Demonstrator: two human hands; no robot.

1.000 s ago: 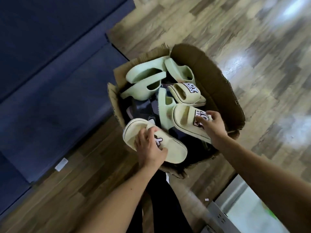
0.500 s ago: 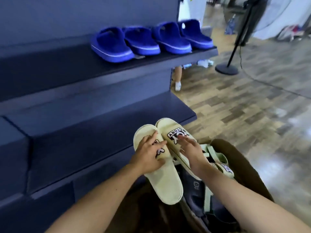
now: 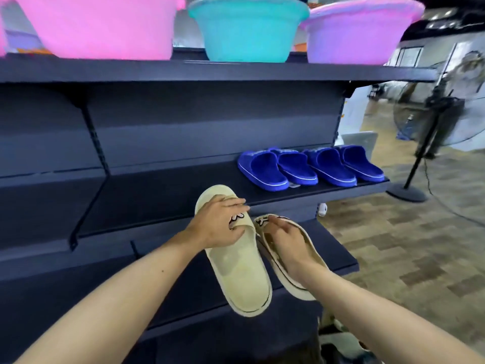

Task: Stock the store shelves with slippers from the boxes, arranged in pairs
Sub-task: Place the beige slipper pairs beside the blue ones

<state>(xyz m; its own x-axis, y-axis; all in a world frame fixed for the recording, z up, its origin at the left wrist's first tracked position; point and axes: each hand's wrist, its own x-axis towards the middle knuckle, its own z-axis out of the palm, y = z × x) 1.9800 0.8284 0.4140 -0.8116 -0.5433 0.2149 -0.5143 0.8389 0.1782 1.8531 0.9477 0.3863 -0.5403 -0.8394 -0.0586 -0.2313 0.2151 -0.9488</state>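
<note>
I hold two cream slippers side by side in front of the dark shelving. My left hand [image 3: 216, 225] grips the strap of the left cream slipper [image 3: 237, 274], whose toe reaches up to the edge of the middle shelf [image 3: 162, 203]. My right hand [image 3: 284, 241] has its fingers inside the strap of the right cream slipper [image 3: 309, 248], which tilts and is partly hidden by my wrist. Both hang in the air above the lower shelf [image 3: 338, 261]. The box [image 3: 338, 337] with more slippers shows at the bottom, mostly hidden by my right arm.
Several blue slippers [image 3: 309, 168] stand in pairs at the right end of the middle shelf. Pink [image 3: 99, 24], teal [image 3: 249, 30] and purple [image 3: 359, 32] basins sit on the top shelf. A standing fan [image 3: 435, 127] is on the wooden floor to the right.
Both hands lifted the cream slippers out of the box and up toward the middle shelf. My view rose from the box on the floor to the shelving.
</note>
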